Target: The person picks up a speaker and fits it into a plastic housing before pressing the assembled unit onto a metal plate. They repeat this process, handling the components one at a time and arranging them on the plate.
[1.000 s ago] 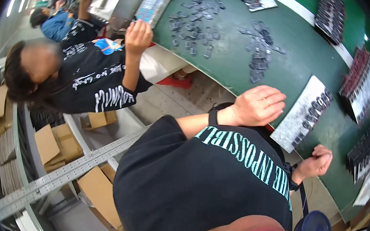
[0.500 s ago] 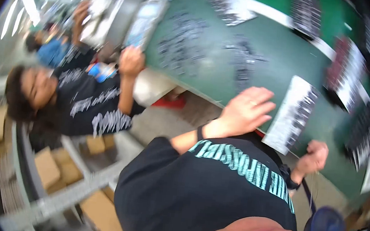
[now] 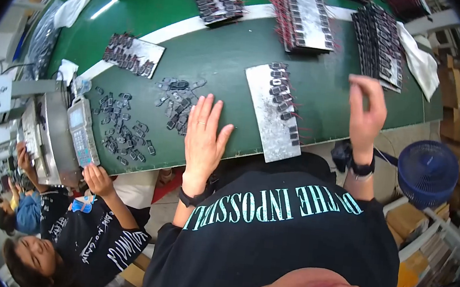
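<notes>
My left hand (image 3: 204, 135) lies over the green work table with its fingers stretched out, holding nothing I can see. Its fingertips are beside a heap of small black square parts (image 3: 178, 107). A pale, flat board (image 3: 271, 111) slants between my hands. Along its right side runs a row of small black parts with thin red wires (image 3: 282, 96). My right hand (image 3: 366, 113) is raised to the right of this board, fingers loosely bent and apart, with nothing visible in them. Just beyond it stands a stack of boards with black parts (image 3: 380, 50).
More loaded boards (image 3: 302, 16) stand along the white strip, with a smaller one (image 3: 134, 55) at left. Loose black parts (image 3: 124, 132) spread near a grey keypad device (image 3: 82, 133). A co-worker (image 3: 86, 229) is at left. A blue fan (image 3: 428, 167) stands at right.
The view has swung left, showing more of the table and the keypad device. My right hand has risen from the table's near edge toward the stacked boards. My left hand remains spread.
</notes>
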A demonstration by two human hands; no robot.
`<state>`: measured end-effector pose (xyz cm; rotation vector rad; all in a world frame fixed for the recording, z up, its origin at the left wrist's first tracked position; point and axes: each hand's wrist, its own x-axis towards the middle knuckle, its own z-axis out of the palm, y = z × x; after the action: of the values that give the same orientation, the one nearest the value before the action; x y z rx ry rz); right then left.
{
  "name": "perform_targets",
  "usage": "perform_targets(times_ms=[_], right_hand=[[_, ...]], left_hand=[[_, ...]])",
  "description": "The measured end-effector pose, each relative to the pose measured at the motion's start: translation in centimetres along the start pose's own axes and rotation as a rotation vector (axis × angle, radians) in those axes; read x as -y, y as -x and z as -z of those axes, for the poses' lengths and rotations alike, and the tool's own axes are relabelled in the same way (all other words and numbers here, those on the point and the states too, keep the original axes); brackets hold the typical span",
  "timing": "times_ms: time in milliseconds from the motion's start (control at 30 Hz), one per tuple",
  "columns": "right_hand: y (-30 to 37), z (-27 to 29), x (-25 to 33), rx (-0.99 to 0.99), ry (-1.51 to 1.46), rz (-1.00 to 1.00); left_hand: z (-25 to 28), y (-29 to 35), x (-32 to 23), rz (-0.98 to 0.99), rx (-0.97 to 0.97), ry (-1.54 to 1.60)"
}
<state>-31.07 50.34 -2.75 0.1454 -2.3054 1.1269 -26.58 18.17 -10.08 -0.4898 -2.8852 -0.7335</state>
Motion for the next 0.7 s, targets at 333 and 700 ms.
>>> perform_targets(times_ms=[333, 700], right_hand=[[-5.7, -2.4, -3.3, 0.171, 0.349, 0.282], [-4.1, -3.7, -5.6, 0.166, 0.441, 0.317]], left_hand=[[-1.1, -0.4, 0.6, -0.02, -0.209, 0.077], [-1.2, 1.1, 0.6, 0.01, -0.253, 0.088]])
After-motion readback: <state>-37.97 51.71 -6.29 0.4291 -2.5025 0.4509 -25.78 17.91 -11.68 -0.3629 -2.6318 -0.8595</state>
